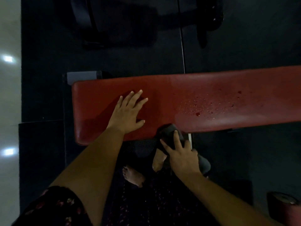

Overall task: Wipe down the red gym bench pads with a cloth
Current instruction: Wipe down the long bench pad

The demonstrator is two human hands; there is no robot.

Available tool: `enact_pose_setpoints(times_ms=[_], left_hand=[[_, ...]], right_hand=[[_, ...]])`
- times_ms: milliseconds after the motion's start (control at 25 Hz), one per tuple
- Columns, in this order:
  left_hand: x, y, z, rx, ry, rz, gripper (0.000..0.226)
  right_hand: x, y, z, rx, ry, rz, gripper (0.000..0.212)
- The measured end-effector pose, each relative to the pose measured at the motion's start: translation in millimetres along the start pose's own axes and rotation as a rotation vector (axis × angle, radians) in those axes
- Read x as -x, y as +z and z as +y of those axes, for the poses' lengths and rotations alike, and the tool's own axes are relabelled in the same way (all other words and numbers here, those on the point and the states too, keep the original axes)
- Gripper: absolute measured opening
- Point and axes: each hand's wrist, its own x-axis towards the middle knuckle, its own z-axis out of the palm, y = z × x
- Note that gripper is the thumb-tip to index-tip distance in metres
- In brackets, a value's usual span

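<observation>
A long red bench pad [211,88] runs from centre left to the right edge of the view. Water droplets [200,105] speckle its middle. My left hand [128,113] lies flat on the pad's left part, fingers spread. My right hand [180,154] holds a dark grey cloth [171,131] at the pad's near edge, fingers over the cloth, which hangs partly below the pad.
Dark rubber flooring surrounds the bench. A grey frame end [83,76] shows behind the pad's left end. Black equipment [210,22] stands at the back. A pale glossy floor strip [9,79] runs along the left. My bare feet [133,176] are below the bench edge.
</observation>
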Motion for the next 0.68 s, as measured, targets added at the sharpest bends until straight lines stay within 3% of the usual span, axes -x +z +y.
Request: enact_pose_setpoints(times_ms=[200,360,480,680], left_hand=[[-12,-4,-2,0.005,-0.023,-0.057,0.092],[-14,-8,-2,-0.037,-0.049,-0.049,0.095],[-12,-7,-2,-0.047,-0.038,-0.045,0.093],[-15,-11,-5,-0.107,0.002,-0.089,0.094]], right_hand=[[-49,-29,44,0.073,-0.013,0.124,0.068],[-116,-85,35,0.072,-0.083,0.191,0.055],[-150,-110,29,0.062,-0.017,0.196,0.057],[-169,-132,34,-0.188,0.164,0.129,0.067]])
